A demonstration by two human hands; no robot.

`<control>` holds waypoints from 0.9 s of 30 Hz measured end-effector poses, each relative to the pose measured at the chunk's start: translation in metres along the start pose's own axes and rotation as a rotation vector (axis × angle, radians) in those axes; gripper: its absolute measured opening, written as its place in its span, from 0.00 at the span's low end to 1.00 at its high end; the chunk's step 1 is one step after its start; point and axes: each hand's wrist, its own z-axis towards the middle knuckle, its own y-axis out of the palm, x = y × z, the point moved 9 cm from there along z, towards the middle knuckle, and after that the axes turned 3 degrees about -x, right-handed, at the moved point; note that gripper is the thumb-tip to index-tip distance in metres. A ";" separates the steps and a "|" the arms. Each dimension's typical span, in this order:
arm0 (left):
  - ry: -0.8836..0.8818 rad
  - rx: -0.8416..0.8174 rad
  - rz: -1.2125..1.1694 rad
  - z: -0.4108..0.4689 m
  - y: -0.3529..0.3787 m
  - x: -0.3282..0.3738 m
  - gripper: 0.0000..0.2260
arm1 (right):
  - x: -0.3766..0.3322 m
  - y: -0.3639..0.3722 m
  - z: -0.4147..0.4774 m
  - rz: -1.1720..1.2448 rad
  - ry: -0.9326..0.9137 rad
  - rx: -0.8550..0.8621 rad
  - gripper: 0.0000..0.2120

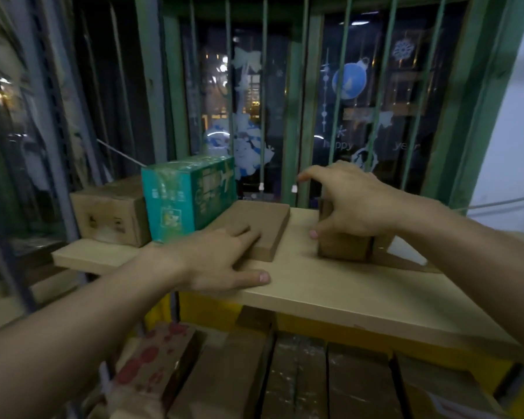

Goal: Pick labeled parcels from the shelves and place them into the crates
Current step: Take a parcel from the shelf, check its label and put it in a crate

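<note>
While the right hand (pixel 355 204) grips a box (pixel 342 247), glass (pixel 339 145) reads "happy".

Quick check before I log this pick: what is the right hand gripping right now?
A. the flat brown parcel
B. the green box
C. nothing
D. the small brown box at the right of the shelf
D: the right hand has its fingers and thumb curled round the small brown box, while the left hand lies flat on the flat brown parcel.
</note>
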 end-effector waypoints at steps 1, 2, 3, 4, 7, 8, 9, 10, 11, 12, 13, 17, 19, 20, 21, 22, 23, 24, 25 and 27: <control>0.030 0.044 0.002 -0.006 0.002 0.000 0.43 | -0.013 0.004 0.003 -0.026 -0.018 -0.007 0.44; 0.058 0.092 -0.005 -0.014 0.002 0.000 0.42 | -0.025 0.009 0.005 -0.050 -0.034 -0.018 0.42; 0.076 0.135 -0.013 -0.022 0.003 0.001 0.41 | -0.037 0.014 0.006 -0.067 -0.054 -0.027 0.40; 0.091 0.174 -0.013 -0.030 0.004 0.000 0.40 | -0.047 0.019 0.007 -0.077 -0.076 -0.034 0.38; 0.126 0.303 0.022 -0.055 0.007 0.000 0.39 | -0.066 0.034 0.010 -0.059 -0.107 -0.040 0.33; 0.153 0.379 0.036 -0.063 0.005 0.000 0.37 | -0.070 0.038 0.010 -0.059 -0.114 -0.049 0.32; 0.187 0.455 0.049 -0.071 0.003 -0.001 0.33 | -0.074 0.042 0.010 -0.055 -0.123 -0.061 0.32; 0.210 0.510 0.048 -0.079 0.002 -0.004 0.30 | -0.078 0.045 0.010 -0.051 -0.136 -0.073 0.33; 0.226 0.561 0.022 -0.085 0.001 -0.009 0.27 | -0.081 0.046 0.009 -0.038 -0.152 -0.087 0.33; 0.242 0.620 -0.020 -0.093 -0.001 -0.015 0.25 | -0.085 0.047 0.008 -0.018 -0.171 -0.100 0.32; 0.254 0.695 -0.071 -0.101 -0.006 -0.021 0.23 | -0.089 0.047 0.006 0.012 -0.197 -0.100 0.31; 0.149 1.038 -0.360 -0.140 -0.030 -0.059 0.20 | -0.101 0.027 -0.008 0.207 -0.348 0.083 0.27; 0.114 1.129 -0.532 -0.150 -0.031 -0.077 0.18 | -0.103 0.012 -0.016 0.285 -0.398 0.226 0.26; 0.121 1.140 -0.633 -0.150 -0.029 -0.084 0.18 | -0.104 0.006 -0.019 0.300 -0.410 0.281 0.26; 0.132 1.139 -0.714 -0.149 -0.027 -0.089 0.18 | -0.105 0.003 -0.019 0.302 -0.413 0.312 0.26; 0.143 1.135 -0.762 -0.149 -0.026 -0.092 0.19 | -0.106 0.002 -0.019 0.293 -0.415 0.328 0.27; 0.153 1.129 -0.785 -0.148 -0.026 -0.093 0.19 | -0.108 0.001 -0.018 0.280 -0.418 0.337 0.27; 0.164 1.119 -0.803 -0.147 -0.026 -0.094 0.20 | -0.110 0.000 -0.016 0.268 -0.423 0.342 0.27; 0.174 1.106 -0.822 -0.146 -0.026 -0.095 0.20 | -0.111 0.000 -0.015 0.261 -0.426 0.343 0.27; 0.178 1.094 -0.857 -0.147 -0.028 -0.098 0.20 | -0.111 -0.003 -0.014 0.267 -0.424 0.345 0.28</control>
